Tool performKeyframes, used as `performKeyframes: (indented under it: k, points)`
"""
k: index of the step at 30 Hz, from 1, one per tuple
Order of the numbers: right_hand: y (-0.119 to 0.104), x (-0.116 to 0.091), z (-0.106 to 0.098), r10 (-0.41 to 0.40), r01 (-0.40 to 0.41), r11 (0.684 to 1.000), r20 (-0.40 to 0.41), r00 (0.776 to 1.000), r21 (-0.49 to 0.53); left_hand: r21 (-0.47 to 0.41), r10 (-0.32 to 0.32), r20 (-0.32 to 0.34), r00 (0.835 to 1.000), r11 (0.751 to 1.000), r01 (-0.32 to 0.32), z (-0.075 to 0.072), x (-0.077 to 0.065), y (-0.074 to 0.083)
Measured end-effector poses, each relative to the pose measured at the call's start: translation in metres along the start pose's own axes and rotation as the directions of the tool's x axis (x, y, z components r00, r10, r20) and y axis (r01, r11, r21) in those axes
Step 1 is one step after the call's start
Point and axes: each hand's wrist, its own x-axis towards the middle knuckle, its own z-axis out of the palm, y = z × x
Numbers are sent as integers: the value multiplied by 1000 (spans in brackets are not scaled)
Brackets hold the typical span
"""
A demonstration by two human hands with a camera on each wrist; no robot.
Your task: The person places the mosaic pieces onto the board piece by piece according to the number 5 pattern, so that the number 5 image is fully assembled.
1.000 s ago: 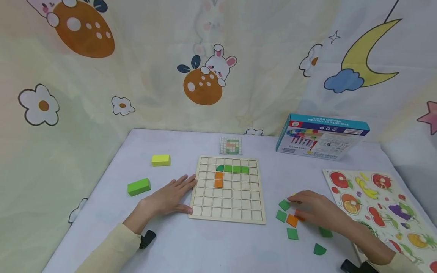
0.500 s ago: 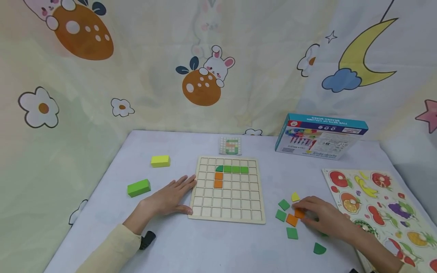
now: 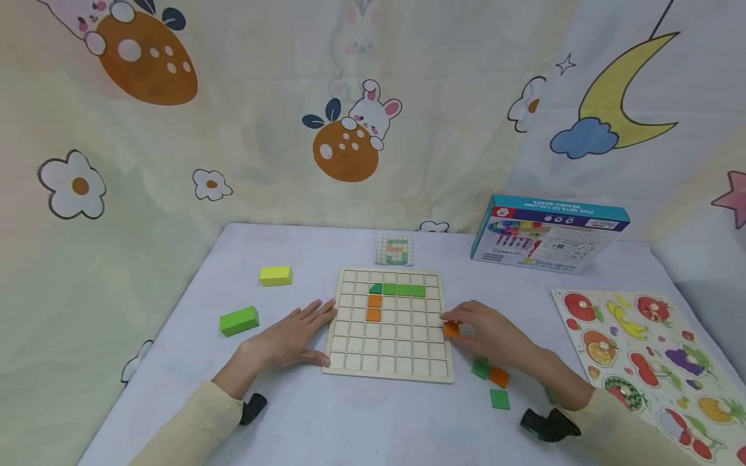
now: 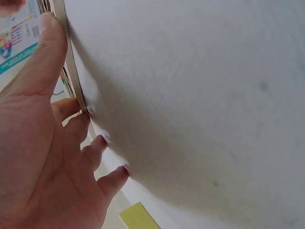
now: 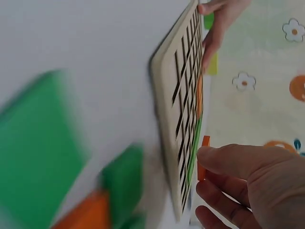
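Note:
My right hand [image 3: 486,330] pinches an orange square tile [image 3: 451,329] between thumb and fingers, at the right edge of the wooden grid board [image 3: 387,362]. In the right wrist view the orange tile [image 5: 204,160] stands on edge in the pinch. Spread flat on the table, my left hand [image 3: 288,336] touches the board's left edge with thumb and fingertips. On the board lie a dark green rounded tile [image 3: 375,288], a row of green squares [image 3: 404,290] and two orange squares [image 3: 373,307] below the rounded one.
Loose tiles, including a green square [image 3: 499,399] and an orange square [image 3: 498,377], lie right of the board. A small pattern card [image 3: 394,249] is behind it. Yellow [image 3: 276,276] and green blocks [image 3: 239,321] sit left; a box [image 3: 548,233] and fruit puzzle [image 3: 647,362] are right.
My right hand has picked up an orange tile from the loose tiles and carried it left and away from me to the board's right edge. The left hand stays in place.

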Motion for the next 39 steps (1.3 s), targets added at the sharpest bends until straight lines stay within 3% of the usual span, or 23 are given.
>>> performKeyframes:
  k: [6,8,17,27,30,34,39]
  points:
    - [-36,59,22,-115,114,993,24,993,21,0,-19,10,1000,1000,19,3,2,-1]
    - [-45,73,27,-116,115,993,37,993,27,8,-29,12,1000,1000,29,2,3,-1]
    - [-55,92,40,-91,89,996,61,994,31,26,-21,7,1000,999,21,3,3,1]
    - [-52,88,38,-100,99,995,54,994,29,19,-21,0,1000,1000,21,2,2,-1]
    - [-47,81,29,-57,53,996,61,997,71,12,-24,4,1000,1000,24,3,2,-1]
    - [-30,61,12,41,-48,994,73,996,95,5,-6,1,1000,1000,6,3,1,-1]
    - [-3,17,-9,68,-73,996,75,995,59,26,-1,-1,1000,1000,1,2,1,0]
